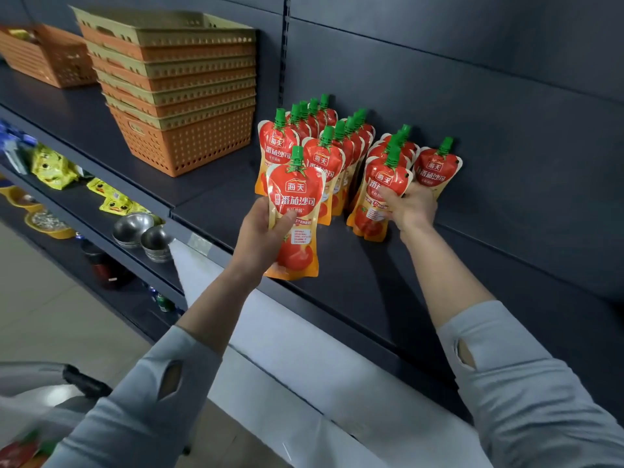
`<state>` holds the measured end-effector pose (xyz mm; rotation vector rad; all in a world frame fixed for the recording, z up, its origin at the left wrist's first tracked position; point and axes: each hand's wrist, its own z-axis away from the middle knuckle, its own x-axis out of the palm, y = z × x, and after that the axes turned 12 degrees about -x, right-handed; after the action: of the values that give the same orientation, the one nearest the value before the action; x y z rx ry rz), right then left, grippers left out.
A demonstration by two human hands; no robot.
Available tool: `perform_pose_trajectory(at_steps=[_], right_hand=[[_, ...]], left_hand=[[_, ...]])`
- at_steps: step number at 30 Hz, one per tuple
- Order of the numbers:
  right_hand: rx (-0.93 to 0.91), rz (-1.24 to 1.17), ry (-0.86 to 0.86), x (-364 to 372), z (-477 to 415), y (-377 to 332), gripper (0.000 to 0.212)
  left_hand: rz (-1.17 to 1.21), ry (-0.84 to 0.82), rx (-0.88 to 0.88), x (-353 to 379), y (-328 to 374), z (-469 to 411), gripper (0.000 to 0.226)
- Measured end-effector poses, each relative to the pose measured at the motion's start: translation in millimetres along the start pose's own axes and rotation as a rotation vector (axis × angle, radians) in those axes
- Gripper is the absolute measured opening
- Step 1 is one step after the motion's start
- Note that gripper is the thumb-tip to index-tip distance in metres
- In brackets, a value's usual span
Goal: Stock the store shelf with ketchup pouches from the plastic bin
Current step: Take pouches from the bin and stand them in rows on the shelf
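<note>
While the left hand [263, 228] holds one ketchup pouch [294, 211] upright in the air, its thumb pressed on the front and its fingers closed on the pouch, just before the standing rows [324, 143] on the dark shelf [337, 275], the right hand [412, 206] has its fingers wrapped on the front pouch of the right row [380, 194]. The main risk, I think, is a chain fall. These pouches look soft, stand on narrow bottoms and lean on each other. If the new one is pushed against a row too hard, or the right hand lets go before the row balances, several may tip one after another. The single pouch [437, 168] beside the right hand stands apart from the rows, close to the back wall, and a knock from the wrist could drop it. The held pouch is also near the shelf edge, and if it is set down there it might slide off. The plastic bin I can only guess in the blurred lower left corner, where red packs [17, 450] show.
</note>
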<state>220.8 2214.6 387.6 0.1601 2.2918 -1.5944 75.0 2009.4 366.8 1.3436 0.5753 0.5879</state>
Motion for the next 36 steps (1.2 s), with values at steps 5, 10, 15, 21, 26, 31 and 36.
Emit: perform_pose_trajectory(at_steps=[5, 10, 15, 21, 26, 31, 36], right_hand=[[-0.035, 0.031, 0.009, 12.8, -14.3, 3.7, 0.006], [-0.069, 0.069, -0.007, 13.4, -17.4, 17.3, 0.015], [-0.31, 0.279, 0.211, -16.5, 15.1, -23.2, 0.027], [-0.354, 0.032, -0.393, -22.5, 44.9, -60.0, 0.012], [-0.355, 0.063, -0.397, -24.7, 39.0, -59.8, 0.012], [-0.391, 0.179, -0.248, -34.4, 30.3, -50.7, 0.015], [-0.412, 0.249, -0.142, -32.2, 25.6, -41.0, 0.015]], left_hand=[[0.044, -0.044, 0.001, 1.2, -1.9, -3.1, 0.033], [0.045, -0.068, 0.008, 6.3, -2.7, -3.2, 0.033], [0.012, -0.119, 0.037, 18.3, -3.2, -3.8, 0.034], [0.03, -0.258, 0.058, 41.5, 1.3, -2.9, 0.034], [0.024, -0.311, 0.048, 52.8, -0.8, -5.8, 0.034], [-0.242, -0.163, 0.129, 50.5, -28.8, -17.7, 0.034], [-0.617, -0.184, 0.28, 59.2, -49.7, -20.1, 0.037]])
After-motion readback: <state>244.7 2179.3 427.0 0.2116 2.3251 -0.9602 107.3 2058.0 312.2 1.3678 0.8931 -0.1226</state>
